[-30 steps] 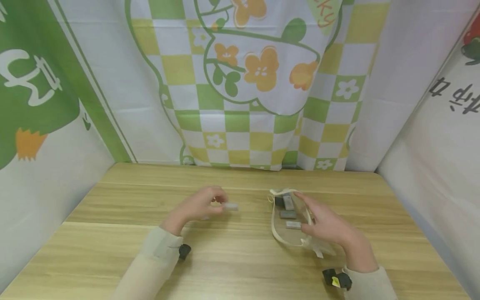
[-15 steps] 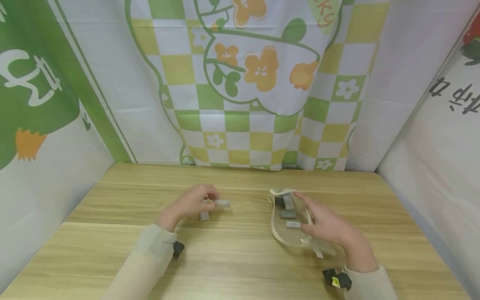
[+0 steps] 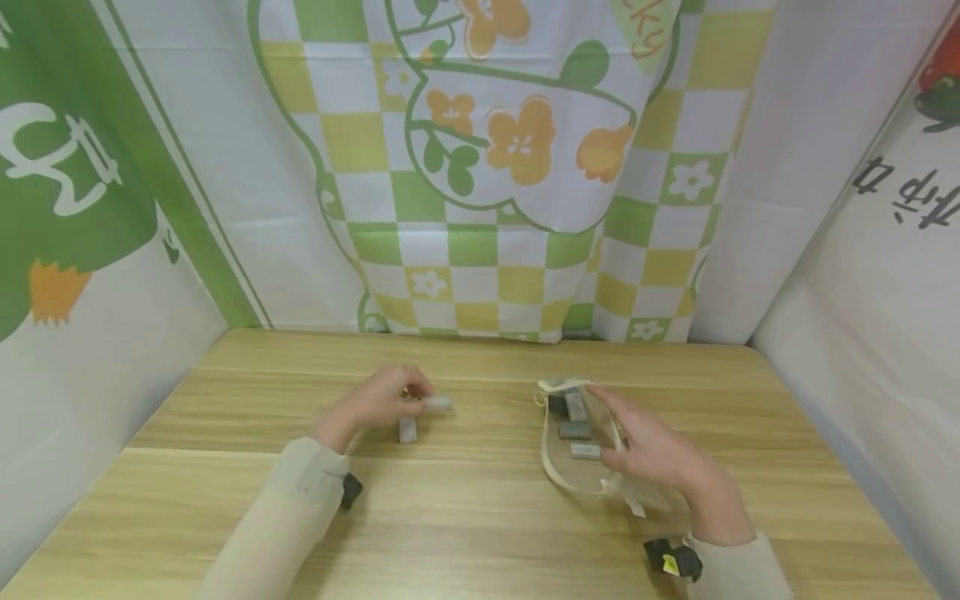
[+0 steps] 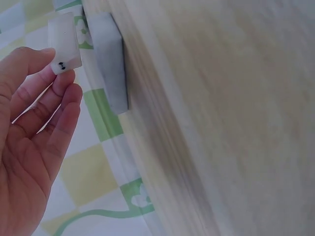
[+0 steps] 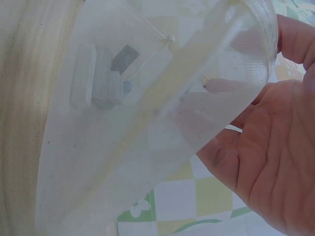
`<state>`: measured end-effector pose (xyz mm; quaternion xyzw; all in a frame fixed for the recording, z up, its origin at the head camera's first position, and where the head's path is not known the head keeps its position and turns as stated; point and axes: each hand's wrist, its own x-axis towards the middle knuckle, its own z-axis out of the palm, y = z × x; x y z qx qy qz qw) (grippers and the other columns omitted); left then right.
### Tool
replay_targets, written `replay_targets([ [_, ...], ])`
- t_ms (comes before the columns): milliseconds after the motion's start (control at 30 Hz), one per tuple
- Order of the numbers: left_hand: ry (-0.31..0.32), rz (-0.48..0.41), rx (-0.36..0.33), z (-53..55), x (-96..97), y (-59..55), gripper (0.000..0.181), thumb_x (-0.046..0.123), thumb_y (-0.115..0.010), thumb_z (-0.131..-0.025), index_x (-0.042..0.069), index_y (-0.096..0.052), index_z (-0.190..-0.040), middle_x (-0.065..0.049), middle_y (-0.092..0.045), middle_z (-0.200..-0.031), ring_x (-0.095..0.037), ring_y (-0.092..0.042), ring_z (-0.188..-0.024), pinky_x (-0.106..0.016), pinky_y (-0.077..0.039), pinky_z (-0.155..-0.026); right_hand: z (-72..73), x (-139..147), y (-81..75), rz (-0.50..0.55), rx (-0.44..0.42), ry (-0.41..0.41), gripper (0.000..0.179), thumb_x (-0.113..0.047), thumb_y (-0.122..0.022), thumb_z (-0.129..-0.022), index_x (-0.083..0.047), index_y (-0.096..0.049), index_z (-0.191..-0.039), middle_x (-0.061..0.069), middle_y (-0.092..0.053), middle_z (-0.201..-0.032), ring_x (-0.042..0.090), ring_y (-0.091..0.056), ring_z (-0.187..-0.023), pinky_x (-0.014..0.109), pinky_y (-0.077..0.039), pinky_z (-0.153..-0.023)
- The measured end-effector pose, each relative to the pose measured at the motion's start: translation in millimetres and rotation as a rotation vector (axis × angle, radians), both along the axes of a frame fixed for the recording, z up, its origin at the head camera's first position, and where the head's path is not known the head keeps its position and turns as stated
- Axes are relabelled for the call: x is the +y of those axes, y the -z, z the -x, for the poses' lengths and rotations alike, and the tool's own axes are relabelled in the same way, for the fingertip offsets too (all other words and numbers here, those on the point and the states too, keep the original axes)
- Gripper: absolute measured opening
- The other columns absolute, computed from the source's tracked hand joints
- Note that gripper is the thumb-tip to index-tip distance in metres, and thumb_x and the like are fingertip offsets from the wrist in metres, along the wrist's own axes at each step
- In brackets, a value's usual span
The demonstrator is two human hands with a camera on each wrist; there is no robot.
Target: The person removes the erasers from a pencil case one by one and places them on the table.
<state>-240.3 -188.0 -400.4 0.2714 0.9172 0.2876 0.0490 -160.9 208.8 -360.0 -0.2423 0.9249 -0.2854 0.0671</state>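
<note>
Head view: above the desk point(image 3: 480, 525), the left hand point(image 3: 375, 405) pinches a pale block point(image 3: 438, 403), near a second block point(image 3: 407, 430); the right hand point(image 3: 656, 447) holds a translucent pouch point(image 3: 562, 469) containing several blocks point(image 3: 575, 431).

Left wrist: the pale block looks light, rigid, perhaps slippery; one end suffices.

Right wrist: the pouch seems floppy, best held by its rim.

Soft, even light is filling the scene, and a faint shadow is lying on the table point(image 3: 480, 533) beside the left sleeve point(image 3: 273, 521). The wide head view is looking slightly soft and muted. In the left wrist view, the left hand point(image 4: 30, 147) is showing fairly clearly while the table is blurring. In the right wrist view, the cloudy bag point(image 5: 98, 157) is hazing the blocks point(image 5: 84, 76) inside.
</note>
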Motion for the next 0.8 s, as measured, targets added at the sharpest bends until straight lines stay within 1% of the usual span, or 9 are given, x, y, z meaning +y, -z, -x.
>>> replay_targets([
  [67,0.008,0.009,0.001,1.4,1.1,0.4,0.016,0.004,-0.069,-0.088,0.005,-0.072,-0.103,-0.007,-0.072,-0.102,-0.020,-0.064,-0.096,-0.040,-0.056,-0.087,0.0,0.7,1.0,0.004,-0.001,0.003,0.084,-0.006,-0.067,-0.084,-0.001,-0.023,-0.156,0.027,-0.030,-0.158,0.045,-0.042,-0.137,0.062,-0.032,-0.114],
  [167,0.034,0.028,0.008,3.3,2.9,0.5,0.016,0.005,-0.068,-0.088,0.003,-0.072,-0.104,-0.008,-0.072,-0.102,-0.021,-0.065,-0.096,-0.040,-0.056,-0.087,0.0,1.2,1.3,0.001,0.001,0.004,0.084,-0.006,-0.067,-0.084,-0.001,-0.023,-0.156,0.027,-0.030,-0.158,0.042,-0.045,-0.135,0.061,-0.033,-0.114],
  [333,0.047,0.049,-0.005,5.6,6.1,0.9,0.017,0.005,-0.067,-0.090,0.002,-0.071,-0.105,-0.009,-0.071,-0.102,-0.020,-0.064,-0.095,-0.039,-0.056,-0.087,1.1,1.3,0.3,-0.007,0.013,-0.004,0.084,-0.006,-0.067,-0.084,-0.001,-0.023,-0.155,0.028,-0.032,-0.157,0.036,-0.052,-0.123,0.061,-0.036,-0.112],
  [367,0.041,0.051,-0.013,6.0,6.3,1.5,0.016,0.006,-0.067,-0.090,0.002,-0.071,-0.105,-0.008,-0.071,-0.102,-0.020,-0.064,-0.095,-0.039,-0.056,-0.087,1.6,1.2,0.5,-0.007,0.010,-0.006,0.084,-0.006,-0.067,-0.084,-0.001,-0.023,-0.156,0.028,-0.032,-0.157,0.034,-0.057,-0.113,0.060,-0.038,-0.110],
  [433,0.033,0.057,-0.022,6.4,6.5,2.2,0.016,0.007,-0.067,-0.090,0.003,-0.071,-0.105,-0.008,-0.071,-0.103,-0.020,-0.064,-0.095,-0.039,-0.055,-0.088,2.1,1.0,1.3,-0.008,0.010,-0.008,0.084,-0.006,-0.067,-0.084,-0.001,-0.023,-0.156,0.028,-0.031,-0.157,0.033,-0.057,-0.112,0.060,-0.039,-0.110],
  [500,0.030,0.062,-0.026,6.4,6.4,2.7,0.016,0.006,-0.067,-0.090,0.003,-0.071,-0.105,-0.008,-0.071,-0.103,-0.020,-0.064,-0.096,-0.040,-0.055,-0.088,2.3,0.6,2.1,-0.008,0.005,-0.007,0.084,-0.006,-0.067,-0.084,-0.001,-0.023,-0.156,0.027,-0.031,-0.158,0.029,-0.060,-0.101,0.056,-0.042,-0.106],
  [633,0.038,0.072,-0.020,8.6,6.3,3.6,0.014,0.005,-0.067,-0.089,0.003,-0.072,-0.102,-0.007,-0.071,-0.101,-0.019,-0.064,-0.094,-0.040,-0.055,-0.086,2.4,0.8,3.3,-0.002,0.010,-0.006,0.084,-0.006,-0.067,-0.084,0.000,-0.022,-0.156,0.027,-0.030,-0.158,0.038,-0.057,-0.120,0.058,-0.039,-0.111],
  [700,0.049,0.080,-0.017,10.5,6.9,4.1,0.012,0.005,-0.067,-0.089,0.005,-0.072,-0.100,-0.006,-0.071,-0.098,-0.017,-0.063,-0.091,-0.038,-0.055,-0.084,2.3,1.4,3.3,0.000,0.015,-0.004,0.085,-0.005,-0.068,-0.084,0.000,-0.023,-0.156,0.027,-0.031,-0.158,0.045,-0.046,-0.134,0.060,-0.035,-0.113],
  [800,0.064,0.094,-0.018,12.8,8.7,4.5,0.009,0.005,-0.068,-0.089,0.007,-0.072,-0.096,-0.003,-0.071,-0.095,-0.014,-0.061,-0.087,-0.035,-0.054,-0.082,1.8,2.5,2.6,-0.002,0.020,-0.004,0.085,-0.006,-0.068,-0.084,-0.001,-0.023,-0.156,0.027,-0.031,-0.157,0.046,-0.047,-0.132,0.060,-0.035,-0.113],
])
